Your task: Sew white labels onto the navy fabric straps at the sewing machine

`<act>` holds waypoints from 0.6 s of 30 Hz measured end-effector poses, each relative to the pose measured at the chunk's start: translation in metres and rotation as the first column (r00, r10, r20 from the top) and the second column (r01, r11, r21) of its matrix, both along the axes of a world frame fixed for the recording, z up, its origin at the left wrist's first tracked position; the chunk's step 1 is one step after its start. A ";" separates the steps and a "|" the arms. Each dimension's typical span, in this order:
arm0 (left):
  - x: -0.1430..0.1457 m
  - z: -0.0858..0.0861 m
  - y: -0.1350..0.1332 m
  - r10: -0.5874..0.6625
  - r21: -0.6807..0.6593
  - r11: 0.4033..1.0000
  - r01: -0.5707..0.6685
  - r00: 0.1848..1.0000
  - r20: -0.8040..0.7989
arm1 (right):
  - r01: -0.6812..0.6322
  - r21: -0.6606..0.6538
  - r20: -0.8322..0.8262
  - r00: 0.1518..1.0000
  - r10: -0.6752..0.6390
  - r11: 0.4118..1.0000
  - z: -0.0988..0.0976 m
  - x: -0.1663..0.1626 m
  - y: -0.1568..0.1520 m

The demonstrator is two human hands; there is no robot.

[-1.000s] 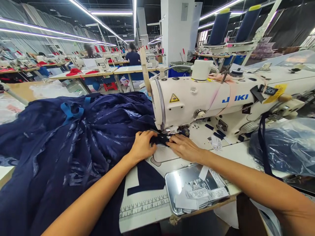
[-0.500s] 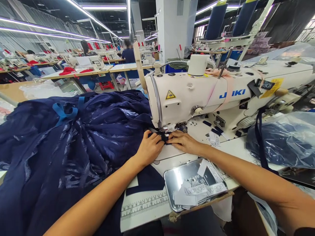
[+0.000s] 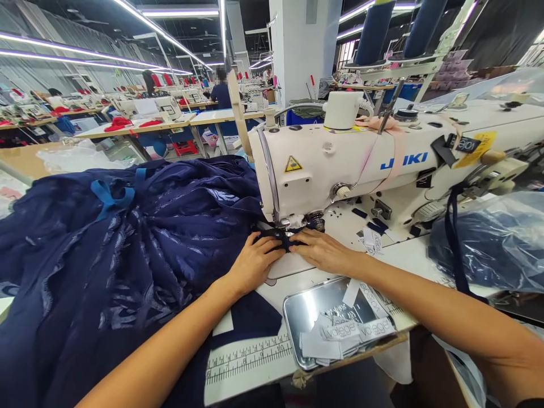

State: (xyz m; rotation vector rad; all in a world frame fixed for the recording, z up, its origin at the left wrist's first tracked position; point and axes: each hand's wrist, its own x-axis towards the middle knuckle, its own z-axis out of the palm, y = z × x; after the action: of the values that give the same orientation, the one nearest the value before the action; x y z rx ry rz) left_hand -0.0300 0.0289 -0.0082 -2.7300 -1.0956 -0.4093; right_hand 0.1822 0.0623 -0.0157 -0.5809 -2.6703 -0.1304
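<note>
The big blue cloth point(image 3: 140, 255) lies left of the white sewing machine point(image 3: 352, 161). The left hand point(image 3: 254, 259) and right hand point(image 3: 326, 251), fingers bent, touch the dark strip point(image 3: 286, 242) between them under the machine; I can't tell if they pinch.

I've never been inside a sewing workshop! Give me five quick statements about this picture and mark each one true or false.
1. The left hand and right hand both touch dark fabric by the white, rounded sewing machine. True.
2. The machine's triangular sticker is red. False: it is yellow.
3. Printed white labels lie on a shiny rectangular metal tray. True.
4. A clear plastic bag sits left of the left hand. False: the bag is beyond the right hand, to its right.
5. A bright blue ribbon lies on the heaped navy cloth. True.
</note>
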 end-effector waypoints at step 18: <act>0.001 0.006 -0.001 0.058 -0.151 0.987 -0.056 0.998 0.007 | -0.040 -0.043 -0.078 0.996 0.036 0.998 -0.008 0.002 0.010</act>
State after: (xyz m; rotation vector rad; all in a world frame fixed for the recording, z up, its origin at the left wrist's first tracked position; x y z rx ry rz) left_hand -0.0291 0.0279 -0.0027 -2.8203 -1.2528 -0.3467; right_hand 0.1842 0.0726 -0.0236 -0.5376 -2.6131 -0.0369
